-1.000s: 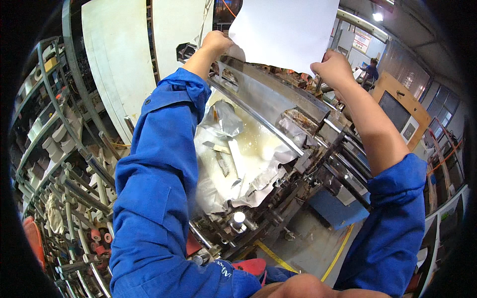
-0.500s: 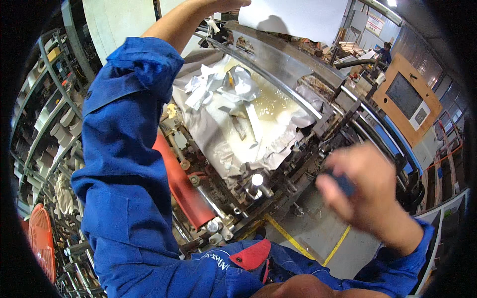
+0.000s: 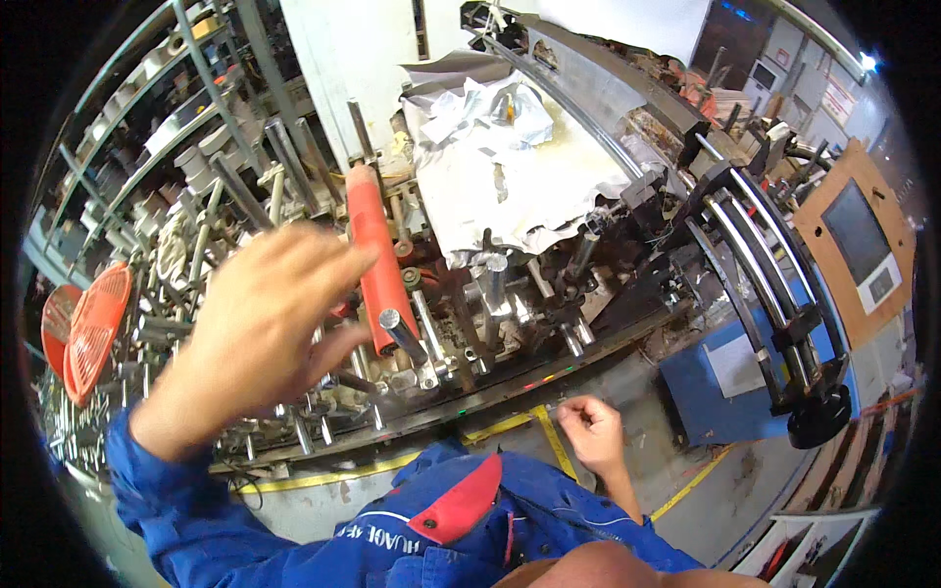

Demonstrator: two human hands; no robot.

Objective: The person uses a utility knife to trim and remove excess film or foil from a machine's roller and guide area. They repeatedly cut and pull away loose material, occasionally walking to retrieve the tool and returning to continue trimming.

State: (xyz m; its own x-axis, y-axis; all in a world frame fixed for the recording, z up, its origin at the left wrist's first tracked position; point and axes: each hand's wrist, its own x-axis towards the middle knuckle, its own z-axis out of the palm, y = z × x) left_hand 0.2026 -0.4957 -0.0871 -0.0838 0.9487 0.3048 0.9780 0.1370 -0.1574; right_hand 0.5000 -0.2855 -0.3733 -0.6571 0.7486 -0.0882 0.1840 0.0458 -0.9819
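Note:
My left hand is stretched out beside a red roller, its fingers extended and the thumb apart, with nothing seen in it. The roller lies on the machine frame, a metal shaft sticking out of its near end. My right hand hangs low in front of the machine's near edge, fingers curled in; what they hold, if anything, is hidden. Beyond the roller, a crumpled whitish sheet covers a tray-like bed, with crumpled silvery scraps and a wet, yellowish patch on it.
Metal shafts and rods crowd the left, below shelves with white rolls. Orange plastic baskets stand at far left. Right are curved rails, a black knob, a blue cabinet and a wooden panel with a screen.
My left arm has drawn back from the machine's far side to the roller. My right hand has come down toward my body; the dark thing at its fingers no longer shows. The view has shifted.

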